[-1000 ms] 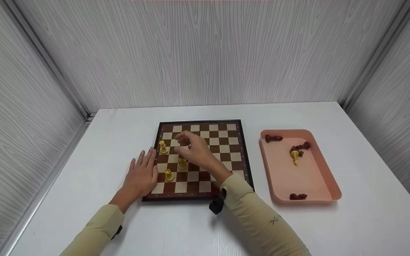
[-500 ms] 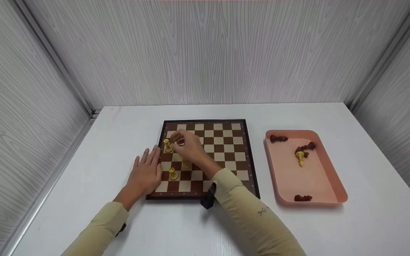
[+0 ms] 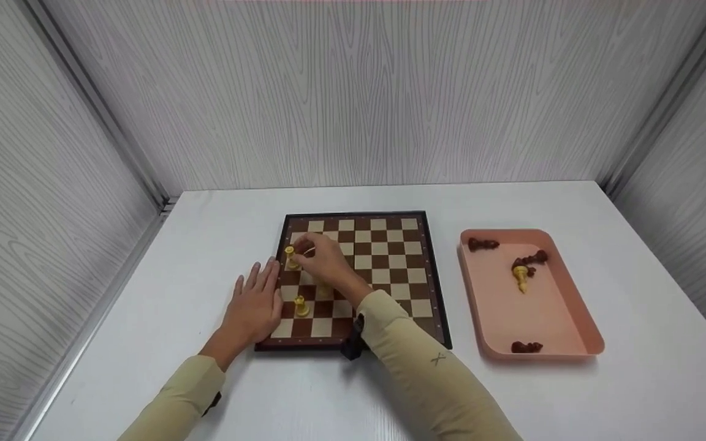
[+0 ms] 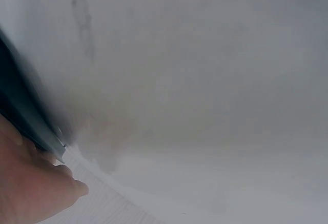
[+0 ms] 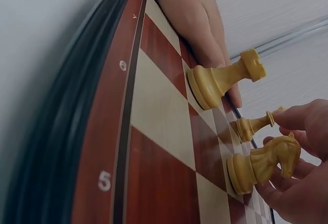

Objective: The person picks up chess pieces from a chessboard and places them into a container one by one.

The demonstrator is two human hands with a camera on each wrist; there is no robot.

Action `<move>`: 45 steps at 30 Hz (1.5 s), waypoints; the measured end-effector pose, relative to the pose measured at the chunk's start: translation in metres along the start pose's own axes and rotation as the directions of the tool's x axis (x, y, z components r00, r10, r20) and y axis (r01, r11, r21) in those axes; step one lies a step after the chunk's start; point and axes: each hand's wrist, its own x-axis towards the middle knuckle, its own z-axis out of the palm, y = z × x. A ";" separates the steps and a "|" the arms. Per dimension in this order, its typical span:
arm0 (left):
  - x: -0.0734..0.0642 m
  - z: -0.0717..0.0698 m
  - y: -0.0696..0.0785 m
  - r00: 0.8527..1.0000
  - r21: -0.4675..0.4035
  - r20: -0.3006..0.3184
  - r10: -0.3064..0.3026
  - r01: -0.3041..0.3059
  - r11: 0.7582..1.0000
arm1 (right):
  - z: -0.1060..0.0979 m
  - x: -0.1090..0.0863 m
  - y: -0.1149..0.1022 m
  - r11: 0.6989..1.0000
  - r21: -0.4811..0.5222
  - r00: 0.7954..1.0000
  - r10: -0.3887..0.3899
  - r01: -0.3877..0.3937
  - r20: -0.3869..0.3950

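My right hand (image 3: 323,260) reaches across the chessboard (image 3: 399,275), thumb and forefinger pinching the top of a cream chess queen (image 5: 251,126) that stands upright on a left-side square. Closer to the right wrist camera, a cream knight (image 5: 266,165) stands under the palm; in the head view the hand partly covers it. A cream rook (image 3: 301,305) is upright near the front left corner. My left hand (image 3: 254,309) lies with straight fingers along the board's left edge. The left wrist view shows part of that hand (image 4: 36,188) beside the dark board side.
To the right of the board sits a shallow pink tray (image 3: 474,306). Several dark red chess pieces lie in it on their sides, with one cream piece (image 3: 520,277) among them. Pale wood-grain panels (image 3: 353,92) enclose the white table (image 3: 230,226).
My right hand has moved left and its fingertips have come onto the queen. The left hand keeps its place at the board's edge. The head view has shifted slightly.
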 end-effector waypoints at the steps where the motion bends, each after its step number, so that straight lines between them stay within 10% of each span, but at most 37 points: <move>1: 0.001 0.000 0.000 1.000 -0.003 -0.003 -0.002 0.002 1.000 | 0.000 0.001 0.000 1.000 0.003 1.000 0.000 0.000 -0.002; 29: 0.000 0.005 0.000 1.000 -0.035 0.003 -0.008 0.008 0.999 | 0.009 0.009 0.000 0.999 -0.009 0.999 0.045 -0.045 0.022; 45: -0.002 0.003 -0.001 1.000 -0.031 0.010 -0.016 0.016 0.999 | -0.005 0.002 -0.030 0.996 -0.010 0.996 -0.092 0.092 0.020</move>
